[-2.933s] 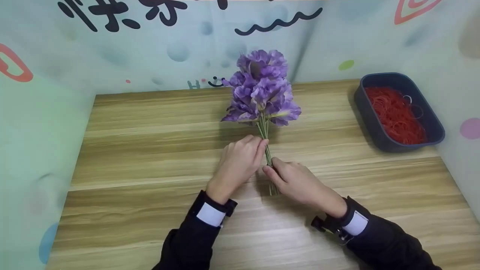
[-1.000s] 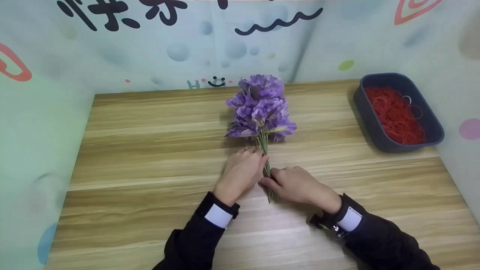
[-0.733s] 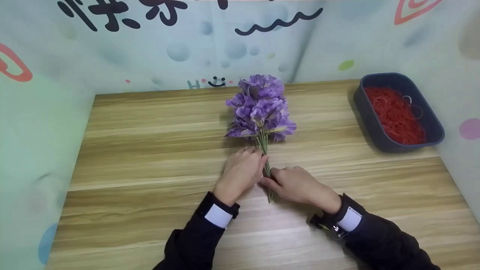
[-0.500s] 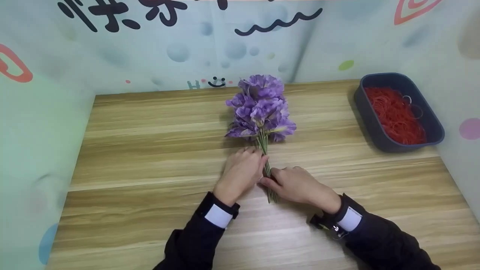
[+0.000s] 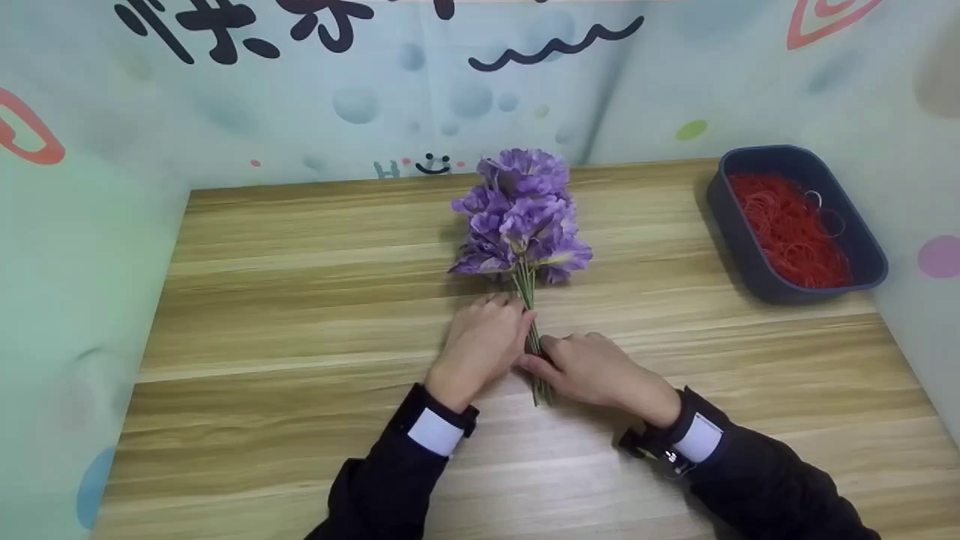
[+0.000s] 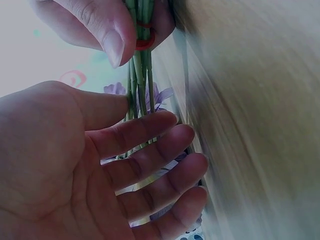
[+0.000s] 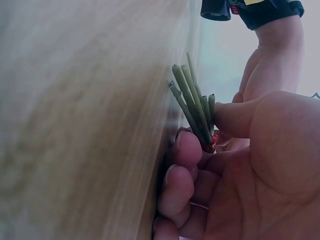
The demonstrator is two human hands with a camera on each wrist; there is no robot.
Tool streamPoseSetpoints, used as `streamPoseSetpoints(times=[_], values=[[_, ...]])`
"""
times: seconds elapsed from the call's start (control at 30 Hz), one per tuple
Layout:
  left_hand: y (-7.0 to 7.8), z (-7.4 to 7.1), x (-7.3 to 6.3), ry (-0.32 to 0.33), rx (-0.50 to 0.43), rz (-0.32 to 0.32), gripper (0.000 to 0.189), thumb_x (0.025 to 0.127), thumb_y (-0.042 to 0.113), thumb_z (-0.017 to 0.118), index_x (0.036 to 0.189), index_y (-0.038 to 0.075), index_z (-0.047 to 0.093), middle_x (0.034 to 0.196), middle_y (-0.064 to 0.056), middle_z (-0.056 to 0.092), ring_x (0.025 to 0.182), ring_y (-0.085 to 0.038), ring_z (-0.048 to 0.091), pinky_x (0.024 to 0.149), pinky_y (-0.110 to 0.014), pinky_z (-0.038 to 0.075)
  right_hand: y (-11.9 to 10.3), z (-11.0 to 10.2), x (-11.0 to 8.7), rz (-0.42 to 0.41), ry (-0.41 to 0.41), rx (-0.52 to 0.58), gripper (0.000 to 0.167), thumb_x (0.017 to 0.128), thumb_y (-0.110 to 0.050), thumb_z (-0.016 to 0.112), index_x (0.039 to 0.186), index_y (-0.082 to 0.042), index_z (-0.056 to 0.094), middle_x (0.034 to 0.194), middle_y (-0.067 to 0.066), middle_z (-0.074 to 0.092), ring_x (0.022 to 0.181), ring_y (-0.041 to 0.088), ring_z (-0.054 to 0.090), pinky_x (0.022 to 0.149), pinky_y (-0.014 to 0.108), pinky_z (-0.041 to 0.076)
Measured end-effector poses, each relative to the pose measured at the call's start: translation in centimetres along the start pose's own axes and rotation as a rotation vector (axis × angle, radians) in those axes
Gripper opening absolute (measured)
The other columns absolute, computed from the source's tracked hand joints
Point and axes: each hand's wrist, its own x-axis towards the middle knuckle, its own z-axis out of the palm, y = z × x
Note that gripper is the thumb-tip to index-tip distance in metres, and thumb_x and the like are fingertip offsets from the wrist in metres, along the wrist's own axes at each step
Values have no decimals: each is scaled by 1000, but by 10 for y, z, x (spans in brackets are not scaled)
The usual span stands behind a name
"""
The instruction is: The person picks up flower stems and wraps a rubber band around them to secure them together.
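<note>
A bunch of purple artificial flowers lies on the table, blooms pointing away from me. My left hand holds the green stems between thumb and fingers, below the blooms. Closer to the stem ends, my right hand pinches the same bunch. A red rubber band goes round the stems at the right hand's thumb; in the right wrist view this red band shows just beyond the fingers. The cut stem ends fan out slightly past the right hand.
A dark blue bin with many red rubber bands stands at the table's back right. The wood-grain table meets a printed pale backdrop behind and at both sides.
Since the oldest frame, both hands and the flower bunch have shifted toward me, down in the head view. Over the last second they have hardly moved.
</note>
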Motion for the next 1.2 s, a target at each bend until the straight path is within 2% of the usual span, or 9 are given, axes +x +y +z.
streamPoseSetpoints(times=[0.37,0.6,0.73,0.8,0.87,0.93,1.0,1.03,1.2], values=[[-1,1,1,-20,-37,-2,45,121,47,45,117,14,75,126,-10,81,114,-35,80,96,-49,67,0,1,-1,1,-4,-1,54,117,-62,49,98,-15,68,75,2,69,77,35,80,73,57,65],[-5,-1,1,4,-55,12,43,120,47,48,116,14,77,121,-10,82,108,-35,79,95,-51,66,0,-9,-1,7,-36,55,63,115,-72,42,96,-16,67,73,-1,66,73,30,75,70,54,63],[1,-28,-8,11,-61,10,38,118,42,56,117,10,77,116,-15,81,101,-37,77,89,-53,65,-17,-38,-8,15,-90,116,57,117,-63,46,101,-13,67,76,2,66,72,28,72,69,53,62],[0,-38,-13,25,-42,19,38,117,41,57,119,9,77,115,-15,81,100,-37,76,88,-51,66,-27,-57,-13,19,-109,139,50,118,-55,50,105,-10,70,79,3,69,76,29,74,73,54,64],[2,-57,-21,23,-40,28,36,117,37,60,123,7,77,119,-18,81,104,-39,77,92,-53,66,-30,-70,-17,17,-116,158,44,118,-48,53,111,-9,72,83,3,73,79,28,75,77,53,65],[2,-75,-31,30,-50,40,34,116,34,62,126,5,77,122,-20,81,109,-41,77,96,-54,66,-28,-77,-20,2,-90,166,40,119,-44,55,115,-9,73,88,3,77,83,27,78,81,53,66],[-4,-84,-39,57,-51,44,34,115,34,63,127,4,76,124,-20,81,112,-41,77,99,-54,66,-23,-84,-23,-22,-50,179,35,118,-40,58,117,-8,73,94,5,80,87,27,79,83,52,67],[-2,-98,-45,60,-67,35,32,114,30,66,127,3,76,124,-22,80,113,-43,77,99,-57,66,-21,-88,-24,-32,-30,186,33,118,-38,59,119,-8,73,98,7,81,89,27,80,85,52,68],[-28,-113,-65,239,-40,39,35,111,33,71,128,2,74,125,-23,78,113,-44,77,99,-59,66,-9,-107,-32,-55,70,231,29,117,-29,63,129,-4,73,125,19,82,116,39,80,104,60,66]])
